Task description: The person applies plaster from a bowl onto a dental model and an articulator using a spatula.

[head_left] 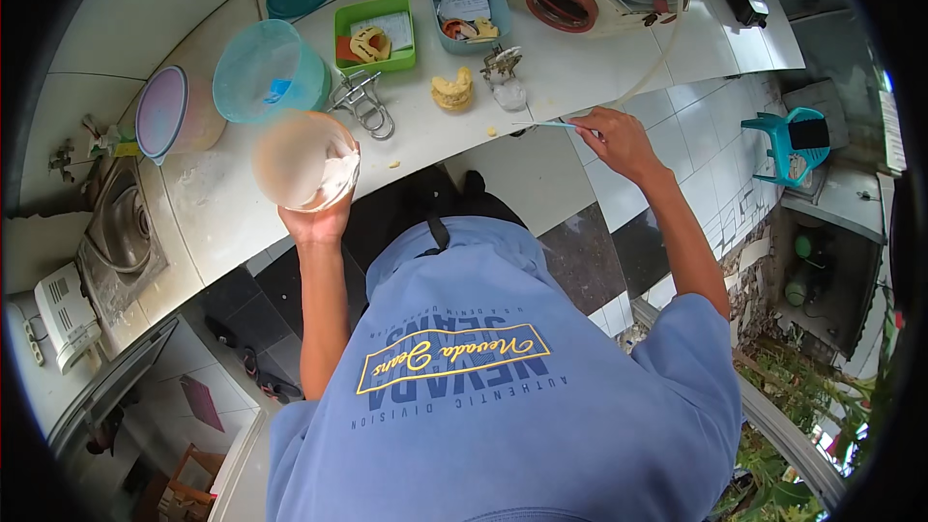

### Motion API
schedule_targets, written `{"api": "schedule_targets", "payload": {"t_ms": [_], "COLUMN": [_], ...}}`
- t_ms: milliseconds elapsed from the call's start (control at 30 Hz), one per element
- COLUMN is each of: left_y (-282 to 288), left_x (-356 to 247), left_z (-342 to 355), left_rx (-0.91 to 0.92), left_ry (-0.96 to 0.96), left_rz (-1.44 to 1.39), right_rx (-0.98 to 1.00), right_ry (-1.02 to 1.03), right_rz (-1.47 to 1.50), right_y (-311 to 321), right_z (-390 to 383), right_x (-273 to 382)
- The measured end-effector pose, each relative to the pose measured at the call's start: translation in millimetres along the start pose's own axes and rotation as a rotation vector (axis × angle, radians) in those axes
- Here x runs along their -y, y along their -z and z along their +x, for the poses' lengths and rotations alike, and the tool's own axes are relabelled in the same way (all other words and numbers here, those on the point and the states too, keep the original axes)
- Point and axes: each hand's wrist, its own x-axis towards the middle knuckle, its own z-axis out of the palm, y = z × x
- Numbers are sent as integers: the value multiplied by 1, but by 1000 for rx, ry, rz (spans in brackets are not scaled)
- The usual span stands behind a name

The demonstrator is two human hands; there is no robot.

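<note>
My left hand (321, 222) grips a round, pale mixing bowl (290, 164) from below, above the counter's front edge. White paste (338, 176) coats the inside of the bowl on its right side; the rest of it is blurred. In my right hand (617, 142), a thin tool with a light-blue handle (549, 124) points left, over the edge of the counter. Between the hands stand a yellow dental cast (451, 92) and a metal articulator (501, 63) with a white lump at its base. Another metal articulator (363, 104) lies just behind the bowl.
Behind are a green box (400, 60) and a blue box (496, 27), both holding casts and paper. A teal tub (249, 101) and a purple-lidded container (166, 116) stand left, near a sink (121, 227). A cabinet with a red-brown ring (562, 6) sits at back right.
</note>
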Motion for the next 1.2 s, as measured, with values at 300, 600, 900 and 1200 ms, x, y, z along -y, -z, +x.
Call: {"api": "schedule_targets", "payload": {"t_ms": [300,600,900,1200], "left_y": [22,31,37,27], "left_x": [-2,12,15,15], "left_z": [-32,-44,-33,-29], "left_rx": [4,29,-14,-63], "left_ry": [-26,-65,-28,-74], "left_rz": [-107,-128,-106,-77], "right_rx": [36,-14,-28,70], "right_ry": [214,323,266,166], "right_rz": [-159,-103,-139,-192], "right_y": [-3,8,-17,-31], "right_z": [44,49,44,51], "right_x": [-27,-15,9,24]}}
